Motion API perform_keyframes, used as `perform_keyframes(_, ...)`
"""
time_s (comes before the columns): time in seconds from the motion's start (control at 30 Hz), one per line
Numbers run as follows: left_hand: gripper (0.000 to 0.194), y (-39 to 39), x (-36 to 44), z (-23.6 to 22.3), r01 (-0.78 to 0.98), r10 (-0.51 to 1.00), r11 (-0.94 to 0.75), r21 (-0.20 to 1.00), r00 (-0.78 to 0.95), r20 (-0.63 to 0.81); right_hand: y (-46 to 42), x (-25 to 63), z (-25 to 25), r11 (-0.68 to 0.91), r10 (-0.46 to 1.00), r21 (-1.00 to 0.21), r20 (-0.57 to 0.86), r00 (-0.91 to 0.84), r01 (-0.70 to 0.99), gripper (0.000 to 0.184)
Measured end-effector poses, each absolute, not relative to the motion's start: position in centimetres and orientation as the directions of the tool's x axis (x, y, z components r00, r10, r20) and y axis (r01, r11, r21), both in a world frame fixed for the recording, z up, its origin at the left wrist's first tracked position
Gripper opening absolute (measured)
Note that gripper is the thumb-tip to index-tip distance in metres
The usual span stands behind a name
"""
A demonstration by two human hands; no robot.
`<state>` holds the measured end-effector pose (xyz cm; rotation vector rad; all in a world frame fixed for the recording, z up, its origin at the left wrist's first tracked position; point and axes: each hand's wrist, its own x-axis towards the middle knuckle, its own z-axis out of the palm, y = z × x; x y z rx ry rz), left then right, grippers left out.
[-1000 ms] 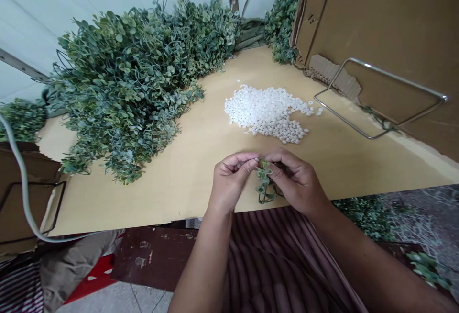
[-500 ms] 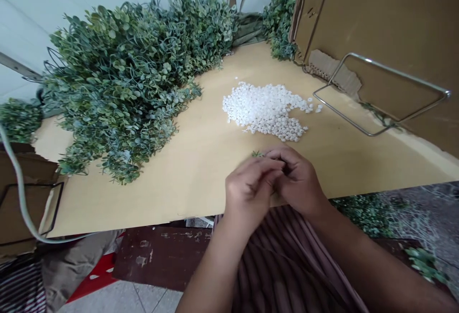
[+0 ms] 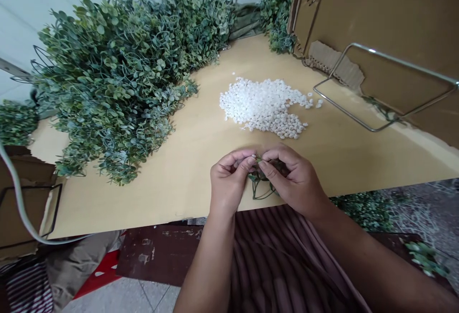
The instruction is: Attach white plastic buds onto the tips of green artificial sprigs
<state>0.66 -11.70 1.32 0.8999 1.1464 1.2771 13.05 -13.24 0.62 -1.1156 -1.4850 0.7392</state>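
Above the near part of the tan board (image 3: 193, 164), my two hands meet, thumbs and fingertips almost touching. My left hand (image 3: 228, 184) pinches a tiny white piece (image 3: 254, 156), which looks like one of the ring-shaped beads. Between the fingers of my right hand (image 3: 297, 179) is an artificial greenery stem (image 3: 255, 189), its thin green stalks looping down below the palms. Most of its leaves are covered by my fingers. Just beyond the hands lies a loose pile of white plastic ring beads (image 3: 258, 105).
A big heap of artificial greenery (image 3: 118, 78) covers the left and back. To the right rises a cardboard wall (image 3: 387, 21), with a metal wire frame (image 3: 351, 112) jutting over the board. A white cable (image 3: 19, 193) hangs at the left. Another person's trouser leg (image 3: 77, 265) shows lower left.
My hands have turned and parted slightly, so thumbs, white piece and green stem now show. The left hand shifted a little leftward. The view has moved slightly.
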Motion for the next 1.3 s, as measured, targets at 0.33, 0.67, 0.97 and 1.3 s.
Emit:
perform_keyframes(0.33, 0.014, -11.65, 0.47, 1.43, -0.256, 0.989, 0.135, 0.957, -0.028, -0.147, -13.47, 13.18, 0.85, 0.362, 0.927, -0.899, 0.376, 0.01, 0.247, 0.013)
perform_keyframes(0.67, 0.01, -11.68, 0.48, 1.53, -0.258, 0.987, 0.15, 0.954, -0.023, -0.162, -13.47, 13.09, 0.83, 0.377, 0.92, -0.898, 0.392, 0.021, 0.226, 0.014)
perform_keyframes(0.97, 0.012, -11.59, 0.31, 1.45, -0.211, 0.986, 0.161, 0.964, -0.015, -0.168, -13.49, 13.13, 0.78, 0.37, 0.923, -0.898, 0.384, 0.014, 0.239, 0.015)
perform_keyframes(1.3, 0.01, -11.39, -0.26, 2.07, -0.15, 0.973, 0.222, 0.963, 0.094, -0.21, -13.57, 13.3, 0.6, 0.349, 0.935, -0.908, 0.355, -0.015, 0.231, 0.015)
